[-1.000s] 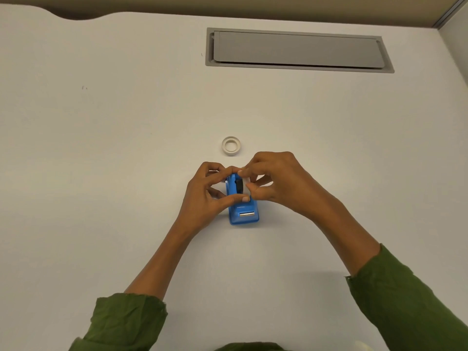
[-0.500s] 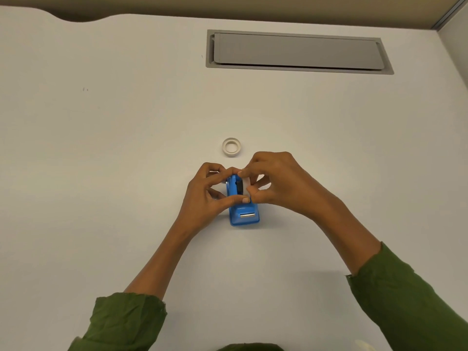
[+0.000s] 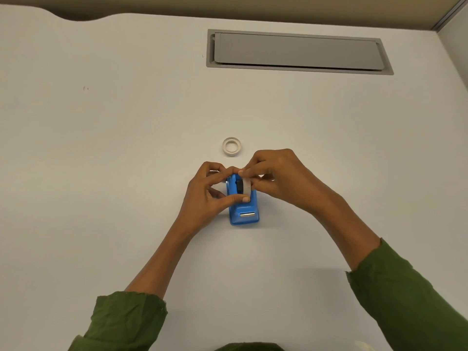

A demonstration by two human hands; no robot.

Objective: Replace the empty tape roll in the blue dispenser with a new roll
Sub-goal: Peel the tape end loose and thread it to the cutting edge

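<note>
Bare desk (image 3: 126, 173) lies open all round the dispenser (image 3: 243, 211). Just beyond it sits a small ring (image 3: 231, 146); the hands (image 3: 205, 191) crowd the dispenser's far half from both sides.

Even soft light, faint shadows, sharp focus, curved wide-angle edges.

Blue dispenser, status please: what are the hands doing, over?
Left hand holds blue dispenser steady. Right hand pinches tape roll at the dispenser's cradle. Spare ring lies apart on desk, nothing in the way.
</note>
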